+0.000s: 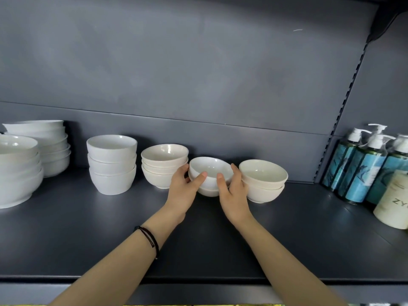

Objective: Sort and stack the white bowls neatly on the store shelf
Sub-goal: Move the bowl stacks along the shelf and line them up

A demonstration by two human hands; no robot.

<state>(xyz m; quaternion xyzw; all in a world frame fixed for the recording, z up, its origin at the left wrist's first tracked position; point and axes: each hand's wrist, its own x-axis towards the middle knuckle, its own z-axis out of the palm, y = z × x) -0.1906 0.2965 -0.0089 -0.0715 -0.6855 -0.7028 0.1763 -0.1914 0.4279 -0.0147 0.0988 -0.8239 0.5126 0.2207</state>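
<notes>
Head view: the top bowl [210, 171], tilted over a lower bowl [208, 192] on the shelf [220, 239], is gripped by the left hand [184, 191] and right hand [234, 195] between the left stack [164, 166] and right stack [262, 180], so a chip is judged likely if it is seated askew or knocked sideways.

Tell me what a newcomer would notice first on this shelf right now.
Both hands meet at the centre: the left hand and right hand grip a small white bowl, tilted, atop a lower bowl on the dark shelf. A cream stack sits close on the left, a two-bowl stack close on the right, and large bowls at far left. Blue pump bottles stand at far right.
</notes>
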